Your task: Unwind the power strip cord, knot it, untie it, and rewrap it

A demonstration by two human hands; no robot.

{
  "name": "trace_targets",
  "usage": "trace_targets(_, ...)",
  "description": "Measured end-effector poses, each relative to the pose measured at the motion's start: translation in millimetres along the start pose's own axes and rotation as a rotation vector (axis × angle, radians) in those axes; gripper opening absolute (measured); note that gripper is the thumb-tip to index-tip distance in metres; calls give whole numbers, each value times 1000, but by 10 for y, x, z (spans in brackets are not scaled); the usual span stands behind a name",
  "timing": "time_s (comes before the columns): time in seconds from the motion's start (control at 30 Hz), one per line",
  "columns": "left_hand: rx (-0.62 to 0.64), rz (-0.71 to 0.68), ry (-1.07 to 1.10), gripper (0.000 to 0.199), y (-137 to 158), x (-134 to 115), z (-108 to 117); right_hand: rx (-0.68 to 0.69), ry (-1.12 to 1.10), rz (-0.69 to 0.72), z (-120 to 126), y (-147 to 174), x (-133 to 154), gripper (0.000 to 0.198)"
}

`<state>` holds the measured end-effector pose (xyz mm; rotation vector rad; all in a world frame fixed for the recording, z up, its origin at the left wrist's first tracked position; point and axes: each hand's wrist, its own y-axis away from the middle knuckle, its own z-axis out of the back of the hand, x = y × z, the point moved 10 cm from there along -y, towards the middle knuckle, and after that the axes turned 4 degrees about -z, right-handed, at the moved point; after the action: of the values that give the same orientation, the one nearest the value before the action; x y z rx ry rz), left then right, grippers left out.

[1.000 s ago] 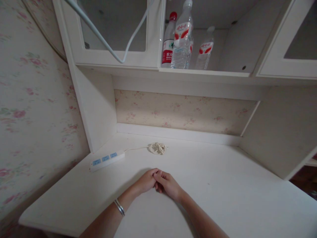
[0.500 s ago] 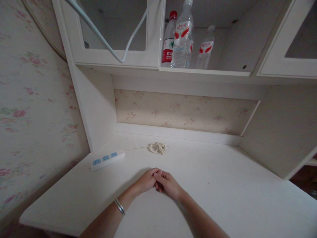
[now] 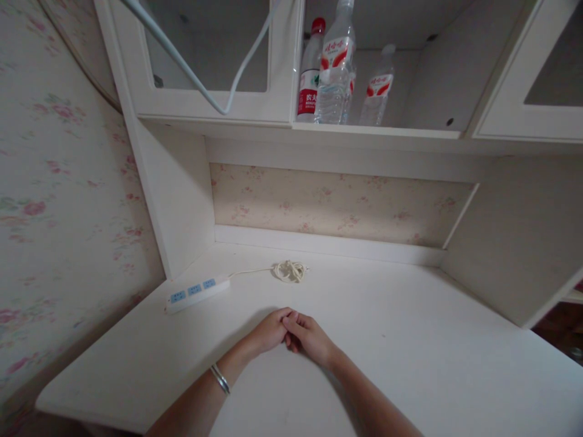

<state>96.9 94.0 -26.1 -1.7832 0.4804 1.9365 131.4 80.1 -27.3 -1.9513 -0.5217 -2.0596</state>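
On the white desk (image 3: 405,364), my left hand (image 3: 272,331) and my right hand (image 3: 310,338) are clasped together. The right thumb lies over the left fingers, and both hands are closed around each other. Some fingertips are hidden in the clasp. A silver bangle (image 3: 220,379) circles my left wrist. Beyond my left hand rests a white power strip (image 3: 198,296) with blue socket panels. Its coiled cord (image 3: 290,272) lies on the desk farther back, apart from both hands.
Above the desk, an open shelf (image 3: 378,131) holds several plastic bottles, among them a red-capped bottle (image 3: 308,91) and a clear bottle (image 3: 336,73). A pale bent tube (image 3: 200,90) hangs before the left cabinet door (image 3: 218,108). Floral wallpaper (image 3: 68,200) covers the left wall.
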Motion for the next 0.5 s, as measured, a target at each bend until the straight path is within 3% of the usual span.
trace_targets(0.5, 5, -11, -10, 48, 11, -32, -11, 2, 9, 2, -3, 13, 23, 49)
